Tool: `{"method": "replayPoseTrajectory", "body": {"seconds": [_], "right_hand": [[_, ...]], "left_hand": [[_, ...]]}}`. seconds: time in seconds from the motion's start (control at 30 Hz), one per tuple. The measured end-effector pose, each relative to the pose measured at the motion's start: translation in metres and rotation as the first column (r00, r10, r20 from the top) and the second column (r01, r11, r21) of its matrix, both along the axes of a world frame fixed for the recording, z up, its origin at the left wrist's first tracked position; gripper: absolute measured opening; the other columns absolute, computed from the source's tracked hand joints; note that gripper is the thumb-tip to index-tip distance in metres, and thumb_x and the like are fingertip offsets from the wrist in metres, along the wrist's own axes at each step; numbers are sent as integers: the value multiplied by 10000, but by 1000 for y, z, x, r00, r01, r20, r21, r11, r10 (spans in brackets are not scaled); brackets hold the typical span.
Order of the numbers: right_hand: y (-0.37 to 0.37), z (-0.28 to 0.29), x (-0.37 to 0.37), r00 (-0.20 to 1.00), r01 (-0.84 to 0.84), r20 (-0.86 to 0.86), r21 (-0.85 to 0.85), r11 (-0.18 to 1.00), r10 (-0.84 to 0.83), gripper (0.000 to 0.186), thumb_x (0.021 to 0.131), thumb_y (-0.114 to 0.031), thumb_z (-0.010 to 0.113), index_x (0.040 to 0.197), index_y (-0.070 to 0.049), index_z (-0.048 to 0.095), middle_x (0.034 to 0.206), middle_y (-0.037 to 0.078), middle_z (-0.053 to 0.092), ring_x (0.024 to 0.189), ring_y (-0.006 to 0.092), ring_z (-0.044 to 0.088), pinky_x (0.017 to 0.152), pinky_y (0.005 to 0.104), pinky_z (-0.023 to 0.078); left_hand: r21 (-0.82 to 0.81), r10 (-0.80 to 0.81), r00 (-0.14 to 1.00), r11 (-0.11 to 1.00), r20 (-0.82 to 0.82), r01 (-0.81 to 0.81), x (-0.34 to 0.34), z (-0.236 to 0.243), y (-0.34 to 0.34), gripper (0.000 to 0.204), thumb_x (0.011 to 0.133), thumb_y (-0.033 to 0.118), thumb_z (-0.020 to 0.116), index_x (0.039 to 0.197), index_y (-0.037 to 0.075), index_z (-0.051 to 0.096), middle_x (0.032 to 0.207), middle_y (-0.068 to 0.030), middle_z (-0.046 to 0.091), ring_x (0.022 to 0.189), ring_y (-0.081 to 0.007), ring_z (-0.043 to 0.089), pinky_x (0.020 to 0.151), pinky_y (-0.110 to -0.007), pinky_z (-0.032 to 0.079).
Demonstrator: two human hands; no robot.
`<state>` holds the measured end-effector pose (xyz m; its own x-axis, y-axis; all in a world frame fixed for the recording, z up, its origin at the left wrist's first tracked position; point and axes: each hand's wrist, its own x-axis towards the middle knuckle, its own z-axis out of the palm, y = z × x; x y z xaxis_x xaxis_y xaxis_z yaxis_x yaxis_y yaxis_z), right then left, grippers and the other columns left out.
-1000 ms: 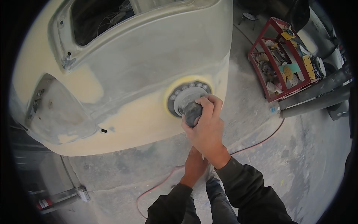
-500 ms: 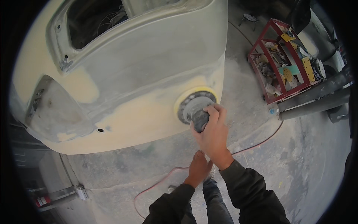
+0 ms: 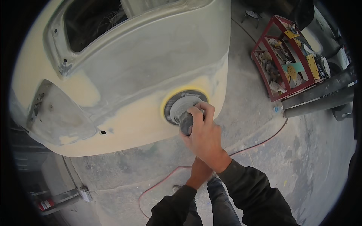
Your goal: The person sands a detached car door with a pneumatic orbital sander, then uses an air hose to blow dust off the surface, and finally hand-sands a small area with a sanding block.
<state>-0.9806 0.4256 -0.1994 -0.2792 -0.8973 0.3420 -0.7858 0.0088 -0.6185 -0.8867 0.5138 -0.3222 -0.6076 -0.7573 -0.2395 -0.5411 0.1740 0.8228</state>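
A pale body panel [image 3: 143, 64] spans upper left to centre, where the sander [image 3: 178, 109] sits against it. Uneven pressure might tip it and gouge the lower edge [image 3: 156, 138]. The fingers of the left hand [image 3: 200, 172] are hidden; those of the right hand [image 3: 205, 133] curl round the dark knob [image 3: 186, 125]. Rightward, a red hose [image 3: 260, 144] might snag underfoot.

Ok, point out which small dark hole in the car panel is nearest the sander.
The lowest hole, just right of the large hollow, is nearest the sander. The upper hole and middle hole sit farther off, by the window opening.
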Motion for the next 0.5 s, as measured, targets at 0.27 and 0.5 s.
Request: {"method": "replayPoseTrajectory", "body": {"seconds": [0.27, 0.5], "right_hand": [[14, -15, 4, 998, -50, -29, 80, 996, 53, 675, 662, -112, 870, 1231, -88, 508, 1263, 147, 487, 919, 341, 673, 610, 422, 575], [-9, -3, -49, 963, 250, 124, -96, 964, -238, 598, 762, -143, 828, 1239, -41, 481, 1214, 186, 491, 1042, 398, 605, 847, 466, 526]], "left_hand": [[64, -44, 998, 997, -49, 47, 2, -11, 11, 461, 951, 357, 666, 1332, 112, 578, 1367, -137, 606, 1281, -328, 557, 988, -432, 474], [-69, 81, 995, 995, 54, -77, -18, 8, -20, 442, 884, 196, 715, 1219, -8, 511, 1123, -240, 602, 1070, -421, 602, 902, -483, 512]]}}
